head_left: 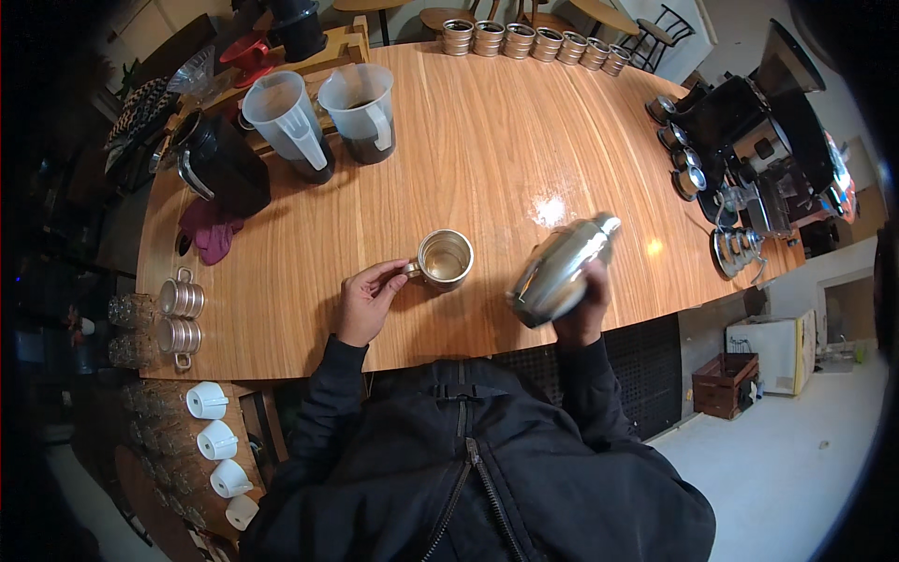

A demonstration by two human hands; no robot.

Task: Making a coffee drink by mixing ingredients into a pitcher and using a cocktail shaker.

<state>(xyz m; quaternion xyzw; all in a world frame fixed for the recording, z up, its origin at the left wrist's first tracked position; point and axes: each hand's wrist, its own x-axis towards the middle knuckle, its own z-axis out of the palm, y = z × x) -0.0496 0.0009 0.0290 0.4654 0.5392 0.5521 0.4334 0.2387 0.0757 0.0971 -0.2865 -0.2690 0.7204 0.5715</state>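
Note:
A metal mug (445,258) stands upright on the wooden counter in front of me. Its handle points left, and my left hand (367,298) pinches it between thumb and fingers. The inside of the mug looks shiny; I cannot tell whether any liquid is in it. To the right, my right hand (585,304) is wrapped round a silver cocktail shaker (565,267). The shaker is tilted above the counter, its narrow capped end pointing up and to the right, away from the mug. Slight blur softens the shaker and the fingers that hold it.
Two clear plastic pitchers of dark liquid (288,122) stand at the far left, beside a black jug (220,164) and a maroon cloth (208,232). Several metal cups (518,40) line the far edge. Grinding equipment (749,140) occupies the right end. Two copper-coloured mugs (180,318) sit near left.

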